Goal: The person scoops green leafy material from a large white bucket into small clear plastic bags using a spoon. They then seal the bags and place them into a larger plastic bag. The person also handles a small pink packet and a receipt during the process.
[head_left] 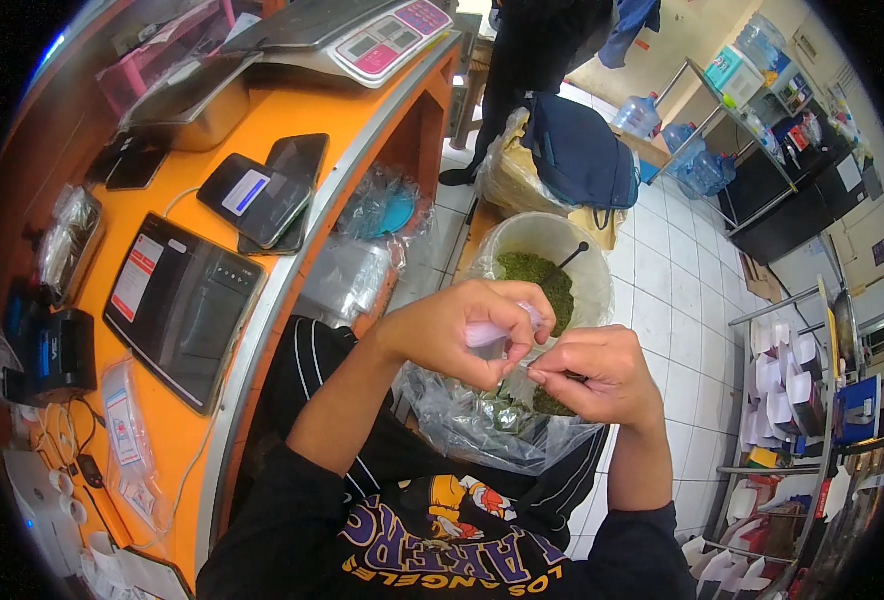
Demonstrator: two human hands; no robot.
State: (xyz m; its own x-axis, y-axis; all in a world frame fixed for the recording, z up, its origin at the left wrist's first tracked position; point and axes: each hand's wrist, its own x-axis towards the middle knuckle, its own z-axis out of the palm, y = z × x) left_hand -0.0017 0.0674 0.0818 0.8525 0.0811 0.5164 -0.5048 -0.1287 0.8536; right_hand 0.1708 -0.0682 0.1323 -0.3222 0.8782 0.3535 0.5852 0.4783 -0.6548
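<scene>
In front of my body, my left hand (467, 328) curls round a bunch of pale, thin plastic (487, 332), which looks like small bags. Close beside it, my right hand (600, 378) pinches the edge of a clear bit of plastic between thumb and fingertips; its other fingers are folded in. Below both hands, a large clear plastic bag (442, 420) lies open with small packets of green stuff (502, 418) in it. Just beyond them stands a translucent bucket (594, 290) of chopped green leaves (527, 268), with a dark spoon handle (574, 254) sticking up.
An orange counter (307, 100) on the left carries a scale (377, 45), a tablet (184, 310) and phones (262, 195). A dark blue backpack (582, 150) rests behind the bucket. Another person (522, 80) stands at the back. Water bottles (697, 165) and a rack (792, 400) line the right.
</scene>
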